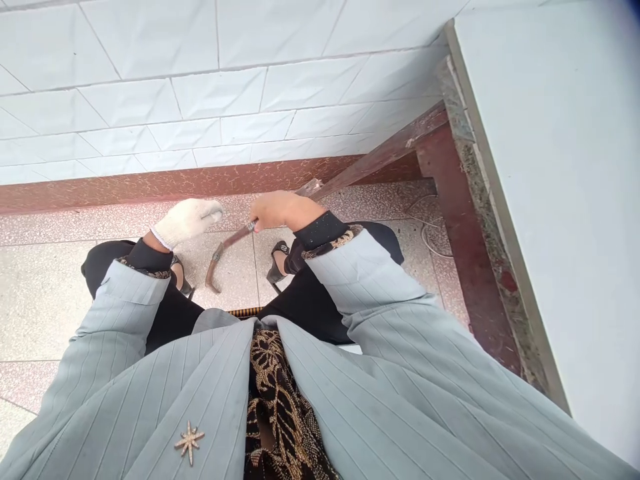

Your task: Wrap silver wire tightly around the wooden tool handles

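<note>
In the head view my right hand (280, 209), bare, is closed round the upper end of a curved brown stick-like tool (235, 239). Grey bands wrap it near my fingers and at its bend. Its lower end hooks down over the floor between my feet; its exact kind is unclear. My left hand (186, 221) wears a white knitted glove and is held to the left, apart from the tool. Its fingers are curled together, with greyish fingertips, and whether anything is inside them is hidden.
A white tiled wall (215, 100) with a reddish-brown skirting (200, 177) stands ahead. On the right is a pale tabletop (560, 167) on a dark red wooden frame (465, 253). A thin cable (425, 237) lies beneath it. Speckled floor tiles (45, 287) surround my black shoes (278, 261).
</note>
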The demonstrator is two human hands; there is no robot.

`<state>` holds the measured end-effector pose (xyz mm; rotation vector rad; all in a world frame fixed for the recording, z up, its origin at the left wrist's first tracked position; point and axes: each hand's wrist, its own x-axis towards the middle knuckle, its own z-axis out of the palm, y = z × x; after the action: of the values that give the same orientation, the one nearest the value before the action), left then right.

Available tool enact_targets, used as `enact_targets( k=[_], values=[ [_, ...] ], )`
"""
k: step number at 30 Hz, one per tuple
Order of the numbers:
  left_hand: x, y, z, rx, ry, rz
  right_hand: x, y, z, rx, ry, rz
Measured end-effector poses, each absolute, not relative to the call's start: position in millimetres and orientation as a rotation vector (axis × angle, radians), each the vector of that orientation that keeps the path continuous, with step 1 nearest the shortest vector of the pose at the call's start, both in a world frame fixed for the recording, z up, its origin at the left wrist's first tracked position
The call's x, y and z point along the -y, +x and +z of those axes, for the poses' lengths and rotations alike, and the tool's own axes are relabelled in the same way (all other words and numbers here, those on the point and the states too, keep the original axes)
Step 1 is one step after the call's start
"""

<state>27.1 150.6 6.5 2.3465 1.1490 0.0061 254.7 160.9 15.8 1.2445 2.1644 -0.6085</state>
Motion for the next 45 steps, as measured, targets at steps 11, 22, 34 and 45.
enact_targets(
  k=[11, 22, 34, 45],
  values=[
    [-136, 19, -18, -1.138, 2.090, 0.106, -148, 281, 15, -2.548, 1.238, -1.884],
    [-116, 50, -23, -1.213, 2.299, -0.332, -140, 261, 1, -2.382, 1.870, -0.825],
    [-118, 45, -30, -0.993, 2.093, 0.070, -142, 280, 10, -2.316, 0.880, -1.615],
    [-122, 45, -39, -0.967, 2.039, 0.132, -158, 295, 7, -2.442, 1.985, -1.414]
  ],
)
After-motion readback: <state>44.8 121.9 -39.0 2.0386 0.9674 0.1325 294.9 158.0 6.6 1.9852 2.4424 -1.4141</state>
